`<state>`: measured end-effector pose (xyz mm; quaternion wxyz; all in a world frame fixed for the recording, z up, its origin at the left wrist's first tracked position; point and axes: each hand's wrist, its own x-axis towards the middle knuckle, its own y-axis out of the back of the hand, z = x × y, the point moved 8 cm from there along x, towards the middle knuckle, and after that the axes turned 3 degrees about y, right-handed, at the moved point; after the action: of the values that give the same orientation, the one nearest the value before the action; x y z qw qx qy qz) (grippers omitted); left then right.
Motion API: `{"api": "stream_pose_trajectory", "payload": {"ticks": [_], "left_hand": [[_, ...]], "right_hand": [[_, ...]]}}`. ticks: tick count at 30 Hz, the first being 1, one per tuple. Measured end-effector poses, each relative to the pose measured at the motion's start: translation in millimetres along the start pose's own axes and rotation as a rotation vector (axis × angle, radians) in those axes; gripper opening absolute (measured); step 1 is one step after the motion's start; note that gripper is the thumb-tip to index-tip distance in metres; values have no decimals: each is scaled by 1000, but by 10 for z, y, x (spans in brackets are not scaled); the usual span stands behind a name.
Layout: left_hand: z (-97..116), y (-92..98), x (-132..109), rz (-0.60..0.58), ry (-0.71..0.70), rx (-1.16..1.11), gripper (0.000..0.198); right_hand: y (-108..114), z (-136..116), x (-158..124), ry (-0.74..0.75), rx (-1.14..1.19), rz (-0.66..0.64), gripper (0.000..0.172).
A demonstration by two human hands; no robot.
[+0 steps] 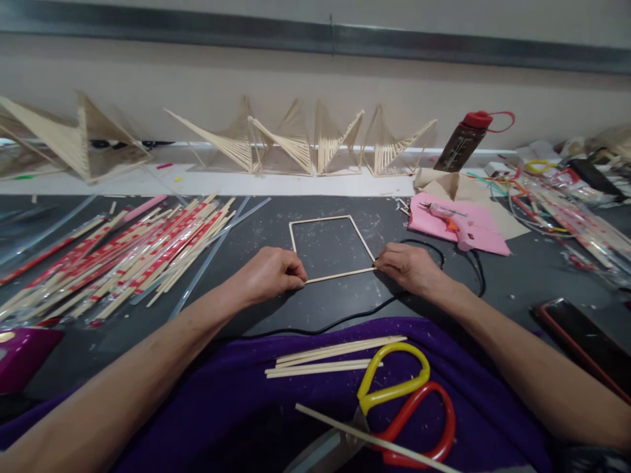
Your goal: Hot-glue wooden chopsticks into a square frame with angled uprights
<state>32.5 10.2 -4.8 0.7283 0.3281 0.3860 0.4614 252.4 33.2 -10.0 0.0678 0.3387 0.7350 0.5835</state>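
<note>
A four-sided frame of thin wooden sticks (340, 274) lies on the dark tabletop in front of me. My left hand (276, 270) pinches its near left corner, fingers closed. At the near right corner, my right hand (407, 266) also has its fingertips pressed together on the frame. Closer to my body, several loose sticks (335, 355) rest on purple cloth (236, 394). Beside them lie scissors (394, 394) with one yellow and one red handle, and a single stick crosses over them. A pink glue gun (461, 226) sits on pink paper to the right.
Packaged sticks (133, 256) are heaped at left. Several twisted stick structures (290, 141) line the white ledge at the back, near a dark bottle (461, 141) with a red lid. A black cord (340, 322) crosses the table. A phone (582, 341) and clutter lie at right.
</note>
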Motion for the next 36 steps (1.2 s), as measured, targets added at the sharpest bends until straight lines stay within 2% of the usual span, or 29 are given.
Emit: {"api": "stream_pose_trajectory", "payload": {"ticks": [7,9,14,19,25,28,31,36], "left_hand": [[-36,-3,-14,-15,15,-29,14],[-35,-3,-15,-16,-1,-29,15],[-16,-11,-19,-33,-35,1,16],[6,7,-25,-35,-47,5,15],[-95,-72,-72,-175,26,-295,28],[-160,-68,-85,-170,76,-378,31],[-152,-26,-94,-120,79,-286,27],[48,5,-115,-61,-99,-63,18]], "right_hand": [[124,120,-20,-114,245,24,20],[149,117,-31,-126,219,41,21],[131,20,-29,-50,132,53,21],[62,-46,-40,32,45,12,20],[11,-7,-84,33,6,37,22],[-6,1,-95,35,17,34,22],[-3,-6,-101,31,25,36,22],[2,-5,-97,18,36,43,21]]}}
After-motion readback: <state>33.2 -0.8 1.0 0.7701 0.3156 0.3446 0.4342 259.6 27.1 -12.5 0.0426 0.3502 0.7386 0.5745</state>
